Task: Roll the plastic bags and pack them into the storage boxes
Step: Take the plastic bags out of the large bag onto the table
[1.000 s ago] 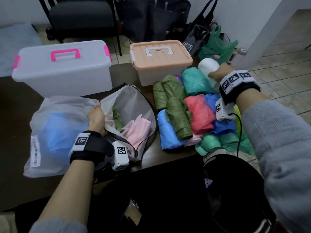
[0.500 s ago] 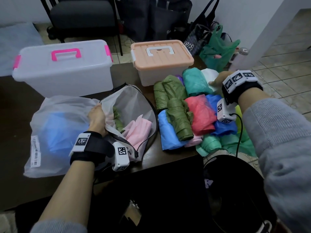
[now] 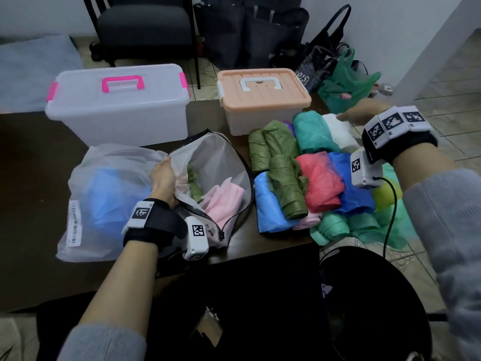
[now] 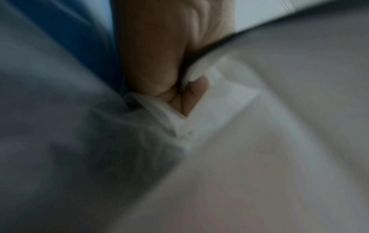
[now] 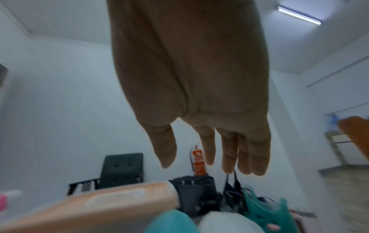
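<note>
My left hand [image 3: 162, 174] grips the rim of a translucent drawstring bag [image 3: 218, 162] that lies open on the table with pink and green bags inside. In the left wrist view the fingers [image 4: 155, 66] pinch its black-trimmed edge. My right hand [image 3: 348, 117] hovers open just above a white roll [image 3: 338, 131], fingers straight [image 5: 207, 156] and holding nothing. The white roll lies at the back right of a pile of rolled bags: teal [image 3: 312, 134], olive green [image 3: 283, 186], red [image 3: 320, 183] and blue [image 3: 270, 204]. Behind stand two lidded storage boxes, one clear with a pink handle [image 3: 117, 108], one with a peach lid [image 3: 263, 97].
A frosted plastic sack [image 3: 104, 194] with something blue inside lies under my left hand. Beyond the dark table [image 3: 31, 152] are a black chair [image 3: 145, 27], dark tote bags [image 3: 250, 29] and a green plastic bag [image 3: 348, 82] on the tiled floor.
My right hand lowered the white roll onto the pile beside the teal roll, let go of it and now hovers open. The left hand has kept its grip on the bag rim.
</note>
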{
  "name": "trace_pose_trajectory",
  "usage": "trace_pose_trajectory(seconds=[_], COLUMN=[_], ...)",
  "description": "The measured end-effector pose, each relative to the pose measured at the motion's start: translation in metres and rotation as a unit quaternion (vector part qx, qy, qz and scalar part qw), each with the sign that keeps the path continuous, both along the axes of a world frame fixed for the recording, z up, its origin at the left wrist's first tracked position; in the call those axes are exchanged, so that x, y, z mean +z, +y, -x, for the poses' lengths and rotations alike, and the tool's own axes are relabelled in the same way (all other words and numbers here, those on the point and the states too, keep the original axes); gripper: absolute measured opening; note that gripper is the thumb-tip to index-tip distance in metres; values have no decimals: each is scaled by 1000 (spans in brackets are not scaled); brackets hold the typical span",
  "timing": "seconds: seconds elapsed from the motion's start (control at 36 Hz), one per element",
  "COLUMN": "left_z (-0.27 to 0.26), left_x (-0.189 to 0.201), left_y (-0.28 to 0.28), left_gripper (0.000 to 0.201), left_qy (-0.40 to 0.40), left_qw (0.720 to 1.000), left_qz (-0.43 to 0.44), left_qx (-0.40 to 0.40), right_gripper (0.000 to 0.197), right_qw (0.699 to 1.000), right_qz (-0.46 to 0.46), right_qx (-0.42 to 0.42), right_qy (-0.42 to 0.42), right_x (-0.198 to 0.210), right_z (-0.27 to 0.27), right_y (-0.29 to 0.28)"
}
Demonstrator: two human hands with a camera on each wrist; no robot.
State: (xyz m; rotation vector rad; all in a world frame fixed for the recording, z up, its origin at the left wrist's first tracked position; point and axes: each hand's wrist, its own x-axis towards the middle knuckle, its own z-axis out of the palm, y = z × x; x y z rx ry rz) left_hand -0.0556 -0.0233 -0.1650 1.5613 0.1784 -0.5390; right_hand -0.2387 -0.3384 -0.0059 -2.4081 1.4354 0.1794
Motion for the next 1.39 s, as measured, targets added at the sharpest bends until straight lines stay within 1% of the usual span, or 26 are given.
trace_pose_trajectory(seconds=[0.06,0.11,0.14,0.19,0.22,0.28,0.33,0.39,0.42,0.44,0.53,0.58,0.61,0.69,0.78,0.83,0.94,1.03,1.06,1.08,1.17,1.22,1.25,1.31,1.39], left_z=[1,2,2,4,4,6,6,3,2,0,3,5,5,7,8,10,13,14,15,16,20,20,21,21,20], left_x=[0,-1,-2,-2,-1,3,3,-1,-3,-4,2,4,3,6,6,6,5,2,2,2,7,8,8,9,7], left_y=[2,3,4,5,5,5,7,9,10,12,16,19,20,23,25,25,26,26,26,27,27,27,27,27,27], left_gripper=[30,41,46,46,45,44,45,47,48,47,42,42,42,42,42,42,41,42,42,41,39,38,38,39,41], left_qy=[-10,4,15,22,19,9,1,-1,-3,-6,-11,-11,-10,-12,-11,-16,-24,-28,-29,-30,-31,-29,-27,-26,-22], left_qw=[1000,1000,1000,1000,1000,1000,1000,999,999,999,998,998,998,998,998,998,998,998,998,998,998,998,998,998,998], left_qz=[0,12,15,17,17,15,7,3,3,-2,-4,-5,-4,-4,4,5,9,14,17,18,24,30,30,31,30], left_qx=[-1,6,9,14,16,20,23,35,45,53,63,64,66,66,66,67,63,54,53,51,49,52,53,53,54], right_gripper=[48,40,40,38,32,28,21,21,23,28,46,62,66,70,65,64,84,93,92,86,60,49,49,57,63], right_qw=[999,997,995,988,983,972,952,927,918,915,925,934,937,940,952,957,966,968,969,970,971,972,972,968,957], right_qz=[29,42,35,1,-25,-96,-204,-316,-352,-371,-357,-329,-320,-311,-264,-241,-221,-207,-202,-192,-189,-186,-194,-213,-228], right_qx=[27,49,52,67,77,98,111,102,96,94,111,126,126,134,157,157,133,138,139,150,149,138,122,78,19], right_qy=[-12,-50,-77,-136,-162,-193,-201,-177,-153,-127,-65,-63,-66,-47,-4,15,28,23,21,20,-6,-40,-59,-105,-180], right_x=[16,27,29,32,31,24,12,-4,-15,-26,-56,-66,-67,-67,-70,-78,-90,-95,-97,-99,-99,-98,-97,-98,-99], right_z=[-3,-6,-9,-15,-18,-24,-28,-32,-33,-35,-38,-40,-41,-48,-52,-54,-58,-60,-61,-63,-66,-67,-66,-65,-68], right_y=[17,36,46,68,82,107,138,167,179,190,212,220,223,229,232,232,233,234,235,237,238,235,233,230,221])
